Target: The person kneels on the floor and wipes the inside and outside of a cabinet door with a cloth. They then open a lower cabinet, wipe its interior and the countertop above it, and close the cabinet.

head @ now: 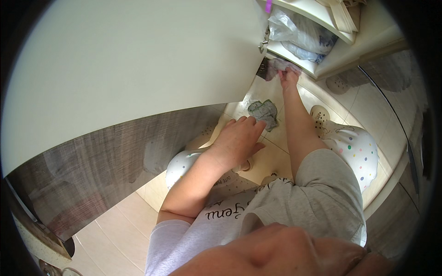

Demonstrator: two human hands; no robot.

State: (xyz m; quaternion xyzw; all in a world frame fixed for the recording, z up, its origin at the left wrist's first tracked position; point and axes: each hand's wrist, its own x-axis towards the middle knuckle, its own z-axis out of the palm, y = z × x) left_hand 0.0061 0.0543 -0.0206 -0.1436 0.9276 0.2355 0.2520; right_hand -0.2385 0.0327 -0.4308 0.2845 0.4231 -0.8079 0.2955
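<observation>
My right hand reaches forward and down to the foot of a cabinet, with its fingers on a bunched pinkish-grey cloth. The cloth presses against the low edge beneath the bottom shelf; part of it is hidden by the hand. Nearer to me, my left hand hangs palm down between my knees, fingers loosely bent and holding nothing. Just beyond its fingertips, a crumpled grey cloth with green edging lies on the tiled floor.
A large pale cabinet door, its other side dark wood-grain, stands open on the left. Plastic bags fill the lower shelf. Metal hardware sits by the door's edge. A beige clog is on my right foot.
</observation>
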